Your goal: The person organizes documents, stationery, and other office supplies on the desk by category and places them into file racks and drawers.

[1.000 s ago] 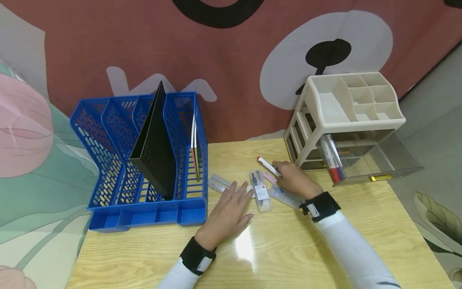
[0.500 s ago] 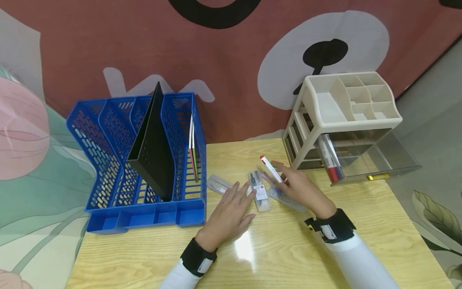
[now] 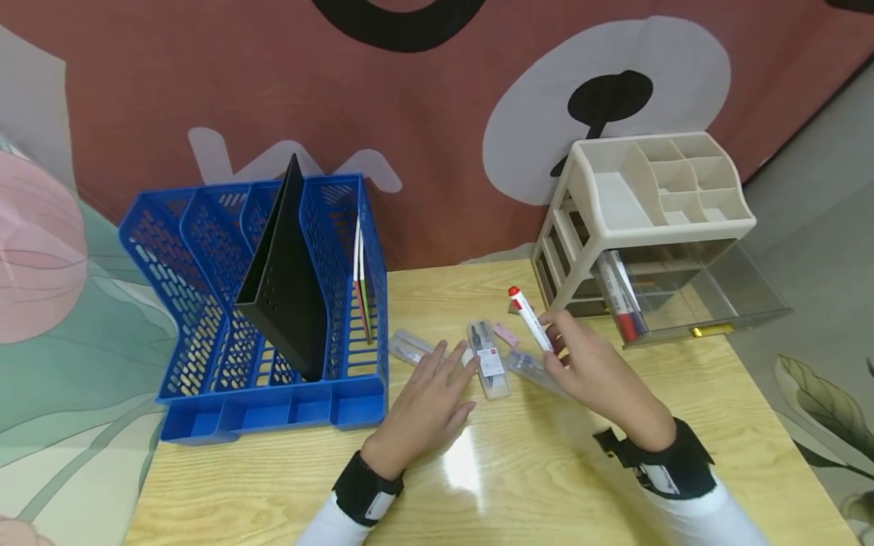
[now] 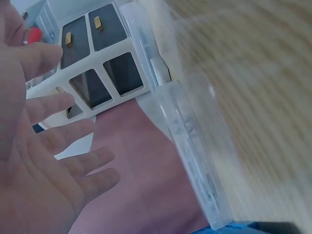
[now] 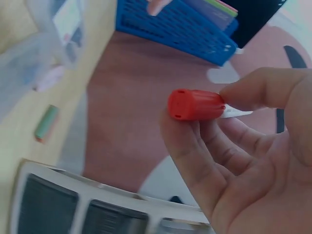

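My right hand (image 3: pixel 601 375) pinches a white marker with a red cap (image 3: pixel 528 315) between thumb and fingers, held tilted above the table, cap end away from me. In the right wrist view the red cap points toward the camera. My left hand (image 3: pixel 425 406) hovers or rests with spread, straight fingers by the clear plastic cases, holding nothing. Under its fingertips lies one clear case (image 3: pixel 408 346); a second, with a white label (image 3: pixel 489 362), lies just right of it. A third clear case (image 3: pixel 529 367) is partly hidden by my right hand. Between them lies a pink eraser (image 3: pixel 505 334).
A cream desk organizer (image 3: pixel 614 203) stands at the back right, its clear top drawer (image 3: pixel 744 307) pulled out with capped markers (image 3: pixel 623 297) inside. A blue file rack (image 3: pixel 273 409) at left holds a black folder (image 3: pixel 290 296) and thin booklets. A small green block (image 5: pixel 47 121) lies near the organizer.
My right hand has lifted the red-capped marker off the table and drawn it rightward and toward me, uncovering the pink eraser. My left hand stays nearly in place.
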Tool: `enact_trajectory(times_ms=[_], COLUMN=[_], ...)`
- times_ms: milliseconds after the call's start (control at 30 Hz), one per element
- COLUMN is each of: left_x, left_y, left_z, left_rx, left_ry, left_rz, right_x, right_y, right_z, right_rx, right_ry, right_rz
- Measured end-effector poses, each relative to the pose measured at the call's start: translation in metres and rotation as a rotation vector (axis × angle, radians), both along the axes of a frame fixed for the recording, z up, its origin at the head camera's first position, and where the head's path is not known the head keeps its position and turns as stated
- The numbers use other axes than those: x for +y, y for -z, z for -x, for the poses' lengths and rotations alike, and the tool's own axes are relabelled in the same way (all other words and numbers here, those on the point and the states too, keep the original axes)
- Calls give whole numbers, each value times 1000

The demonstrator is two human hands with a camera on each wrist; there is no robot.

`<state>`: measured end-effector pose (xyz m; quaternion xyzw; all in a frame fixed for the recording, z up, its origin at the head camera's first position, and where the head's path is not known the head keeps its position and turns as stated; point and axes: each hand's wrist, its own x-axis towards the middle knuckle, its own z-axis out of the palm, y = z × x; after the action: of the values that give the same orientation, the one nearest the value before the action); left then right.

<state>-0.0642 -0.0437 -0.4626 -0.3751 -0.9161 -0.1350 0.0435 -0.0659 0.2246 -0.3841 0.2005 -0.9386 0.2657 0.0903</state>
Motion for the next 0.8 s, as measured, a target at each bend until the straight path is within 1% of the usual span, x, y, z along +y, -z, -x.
enact_trajectory(times_ms=[200,300,400,533,633,800], left_x=[-3,-5,-4,-2,-1,1], left_y=[-4,-6,-9,-14,-16,-18], left_z=[0,0,-2,-5,-8,-11], left_rx=[17,34,67,119,134,138], left_ry=[9,30,64,99,111,119], left_rz=[-10,-7,-10,-25,-23,-12], right_x=[0,0,2,5,10,24], right_y=[-26,-37,-50,-69,-81,-94], right_z=[-10,-15,-21,-28,-31,-34], right_rx=[62,110,171,256,324,440], right_ry=[-11,-12,-11,11,29,77], right_rz=[30,27,21,-3,-25,-62])
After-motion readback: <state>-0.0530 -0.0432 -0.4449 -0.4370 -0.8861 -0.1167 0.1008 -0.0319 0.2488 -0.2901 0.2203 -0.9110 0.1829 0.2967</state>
